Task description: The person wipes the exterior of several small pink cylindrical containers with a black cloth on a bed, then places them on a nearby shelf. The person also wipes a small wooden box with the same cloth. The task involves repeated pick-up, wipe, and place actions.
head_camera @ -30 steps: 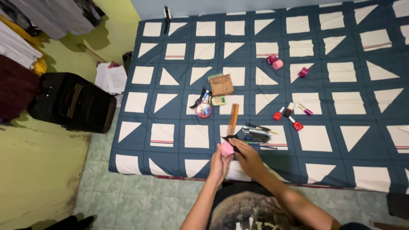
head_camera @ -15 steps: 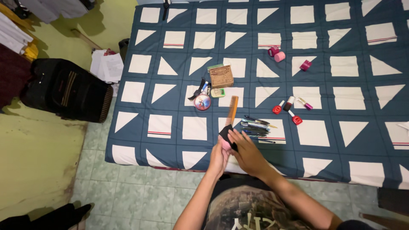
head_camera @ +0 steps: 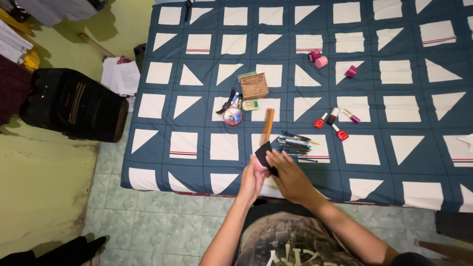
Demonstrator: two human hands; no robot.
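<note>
Black flat pouch [head_camera: 263, 153] sat clamped between left hand [head_camera: 253, 178] and right hand [head_camera: 289, 176] fingers near the blue patchwork bedspread's [head_camera: 394, 123] six o'clock edge.

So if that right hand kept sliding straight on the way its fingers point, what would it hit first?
Most likely the orange comb. The right hand points up and left over the small black thing it already touches, and the comb lies just beyond, though depth is hard to judge.

My two forearms are bare from the elbows down, with no sleeves, watch, rings or gloves on my left hand [head_camera: 252, 178] or right hand [head_camera: 290, 178]. I wear a dark short-sleeved cotton T-shirt [head_camera: 290, 241] printed with a mottled brownish picture and pale block lettering across the chest.
</note>
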